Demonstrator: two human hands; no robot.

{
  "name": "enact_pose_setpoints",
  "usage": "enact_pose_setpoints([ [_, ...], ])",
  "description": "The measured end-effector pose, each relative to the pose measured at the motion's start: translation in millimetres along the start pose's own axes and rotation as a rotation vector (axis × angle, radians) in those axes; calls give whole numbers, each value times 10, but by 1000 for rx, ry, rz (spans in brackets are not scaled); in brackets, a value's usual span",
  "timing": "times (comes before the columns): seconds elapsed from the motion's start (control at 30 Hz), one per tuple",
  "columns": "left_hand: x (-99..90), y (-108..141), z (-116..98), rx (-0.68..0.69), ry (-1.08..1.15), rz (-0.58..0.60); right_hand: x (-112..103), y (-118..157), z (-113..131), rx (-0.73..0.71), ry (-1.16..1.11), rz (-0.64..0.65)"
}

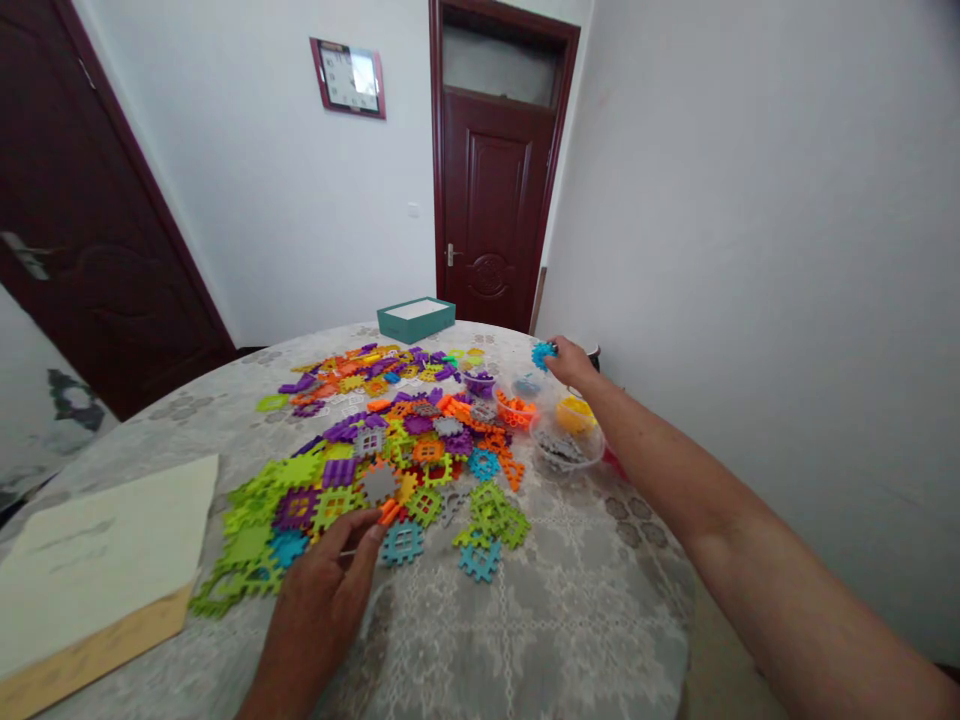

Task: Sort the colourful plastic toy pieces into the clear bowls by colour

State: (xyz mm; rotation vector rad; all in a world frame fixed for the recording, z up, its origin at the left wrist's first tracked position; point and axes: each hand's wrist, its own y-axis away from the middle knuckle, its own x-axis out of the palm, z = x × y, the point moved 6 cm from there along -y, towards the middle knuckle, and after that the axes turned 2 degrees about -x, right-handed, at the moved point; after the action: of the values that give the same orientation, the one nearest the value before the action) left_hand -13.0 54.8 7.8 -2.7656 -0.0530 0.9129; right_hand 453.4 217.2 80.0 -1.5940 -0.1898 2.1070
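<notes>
My left hand is at the near edge of a heap of interlocking plastic building pieces. Its thumb and index finger pinch a small orange building piece. My right hand is stretched far forward over the right side of the table, its fingers closed on a blue gear-shaped building piece. Below that hand stand clear bowls: one with blue pieces, one with orange pieces, one with yellow pieces and one with grey pieces. Purple pieces fill another bowl.
A round table with a patterned cloth carries everything. At its back edge is a green box. On the left lie a sheet of paper and a brown board. Loose green and blue pieces lie right of my left hand.
</notes>
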Motion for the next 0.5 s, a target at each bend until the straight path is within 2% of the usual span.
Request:
enact_pose_setpoints([
  [0.3,9,-21,113,-36,-57,15,414,-217,-71,-131,124,204],
  [0.43,21,-10,128,-64,-92,24,414,-196,-111,-122,175,230],
  [0.5,22,3,109,-57,-105,15,342,-142,-79,-106,195,189],
])
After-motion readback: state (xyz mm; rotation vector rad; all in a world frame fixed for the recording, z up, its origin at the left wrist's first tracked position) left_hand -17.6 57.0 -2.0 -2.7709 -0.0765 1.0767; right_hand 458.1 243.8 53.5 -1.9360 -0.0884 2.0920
